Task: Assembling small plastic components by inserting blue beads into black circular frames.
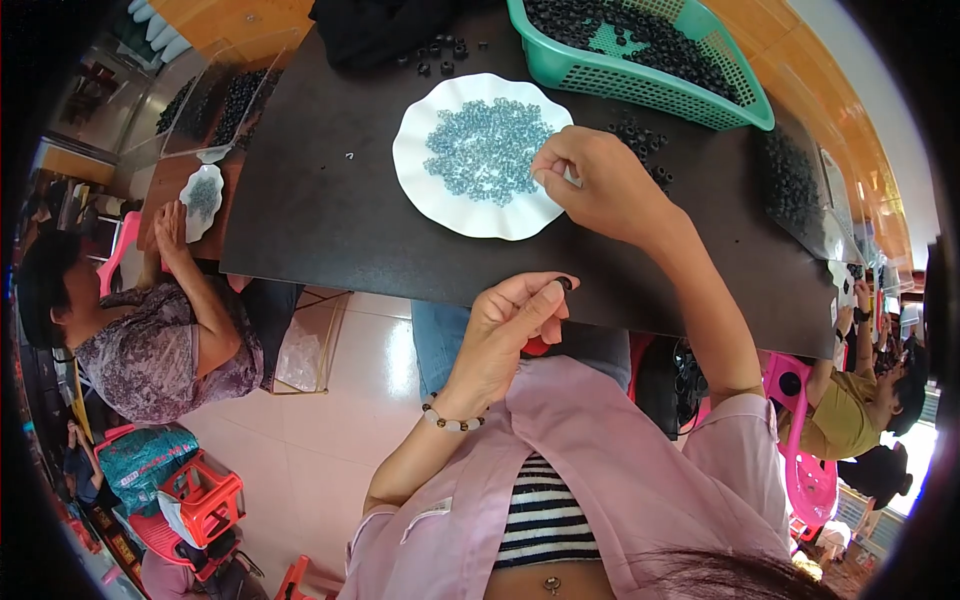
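My left hand (508,325) is closed at the table's near edge, pinching a small round black part (565,284) between thumb and fingertips. Over the right rim of a white wavy-edged plate (415,192), my right hand (605,185) is closed, thumb and index fingertip pressed together. Whatever those fingertips hold, if anything, is too small to make out. Many tiny clear bluish pieces (485,150) lie spread across the plate's middle, just left of my right fingertips.
A green perforated basket (630,80) full of black parts stands at the back right. Loose black parts (640,135) lie beside it, others (440,55) behind the plate near black cloth (370,30). A person (165,330) works at the left; people sit far right.
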Demonstrator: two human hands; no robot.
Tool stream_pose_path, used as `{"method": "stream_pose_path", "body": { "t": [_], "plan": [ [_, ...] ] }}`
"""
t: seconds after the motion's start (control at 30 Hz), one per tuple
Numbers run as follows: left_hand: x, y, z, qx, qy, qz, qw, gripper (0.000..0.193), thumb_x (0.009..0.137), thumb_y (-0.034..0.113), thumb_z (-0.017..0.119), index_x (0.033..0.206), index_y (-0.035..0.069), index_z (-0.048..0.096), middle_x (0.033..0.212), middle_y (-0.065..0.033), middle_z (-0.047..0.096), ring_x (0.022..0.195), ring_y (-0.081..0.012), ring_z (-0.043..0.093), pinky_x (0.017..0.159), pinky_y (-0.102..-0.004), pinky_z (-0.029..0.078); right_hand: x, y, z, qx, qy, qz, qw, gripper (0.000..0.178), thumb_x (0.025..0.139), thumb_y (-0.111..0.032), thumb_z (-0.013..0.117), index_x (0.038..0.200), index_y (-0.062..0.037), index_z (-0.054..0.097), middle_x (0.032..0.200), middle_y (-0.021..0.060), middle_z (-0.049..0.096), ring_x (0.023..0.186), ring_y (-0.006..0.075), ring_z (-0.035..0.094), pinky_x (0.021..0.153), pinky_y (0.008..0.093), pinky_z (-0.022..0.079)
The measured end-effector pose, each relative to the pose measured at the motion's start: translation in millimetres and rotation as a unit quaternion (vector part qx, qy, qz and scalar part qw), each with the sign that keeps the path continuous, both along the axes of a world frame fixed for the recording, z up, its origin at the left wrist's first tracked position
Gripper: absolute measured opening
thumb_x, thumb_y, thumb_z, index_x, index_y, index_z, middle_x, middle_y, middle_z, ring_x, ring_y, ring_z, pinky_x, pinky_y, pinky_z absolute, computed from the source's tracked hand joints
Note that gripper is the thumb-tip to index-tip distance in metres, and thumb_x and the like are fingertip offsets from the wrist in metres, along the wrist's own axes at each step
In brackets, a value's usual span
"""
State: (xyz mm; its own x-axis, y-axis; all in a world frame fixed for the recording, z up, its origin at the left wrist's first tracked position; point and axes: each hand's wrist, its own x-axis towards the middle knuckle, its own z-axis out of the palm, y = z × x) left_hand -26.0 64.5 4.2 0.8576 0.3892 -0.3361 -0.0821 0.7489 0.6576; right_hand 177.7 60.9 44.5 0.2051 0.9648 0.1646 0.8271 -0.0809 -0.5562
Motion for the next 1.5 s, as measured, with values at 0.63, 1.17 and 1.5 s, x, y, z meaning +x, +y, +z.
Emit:
{"method": "stream_pose_path", "body": {
  "t": [0.63, 1.17, 1.5],
  "plan": [
    [13, -4, 13, -0.049, -0.049, 0.047, 0.996, 0.022, 0.092, 0.014, 0.051, 0.102, -0.003, 0.058, 0.085, -0.0123, 0.064, 0.061, -0.0125, 0.058, 0.058, -0.0245, 0.047, -9, -64, 21, 0.029, 0.319, -0.077, 0.944, 0.011, 0.084, -0.004, 0.065, 0.093, 0.0027, 0.066, 0.086, 0.0015, 0.065, 0.077, 0.0062, 0.057, 0.070, 0.0220, 0.046],
    [69, -30, 29, -0.014, -0.032, -0.043, 0.998, 0.020, 0.092, 0.016, 0.058, 0.102, -0.001, 0.064, 0.080, -0.0060, 0.065, 0.061, -0.0076, 0.059, 0.055, -0.0194, 0.046, -19, -150, 6, 0.231, 0.225, -0.151, 0.934, 0.020, 0.074, 0.006, 0.070, 0.092, -0.0018, 0.068, 0.087, 0.0054, 0.064, 0.074, 0.0098, 0.057, 0.066, 0.0219, 0.046],
    [77, -39, 32, 0.045, -0.006, -0.020, 0.999, 0.016, 0.089, 0.011, 0.064, 0.098, -0.002, 0.065, 0.076, -0.0032, 0.060, 0.053, -0.0038, 0.044, 0.048, -0.0176, 0.034, -17, -158, -6, 0.257, 0.289, -0.176, 0.905, 0.022, 0.074, 0.004, 0.070, 0.095, -0.0028, 0.068, 0.085, 0.0056, 0.064, 0.069, 0.0090, 0.055, 0.059, 0.0219, 0.045]
  ]
}}
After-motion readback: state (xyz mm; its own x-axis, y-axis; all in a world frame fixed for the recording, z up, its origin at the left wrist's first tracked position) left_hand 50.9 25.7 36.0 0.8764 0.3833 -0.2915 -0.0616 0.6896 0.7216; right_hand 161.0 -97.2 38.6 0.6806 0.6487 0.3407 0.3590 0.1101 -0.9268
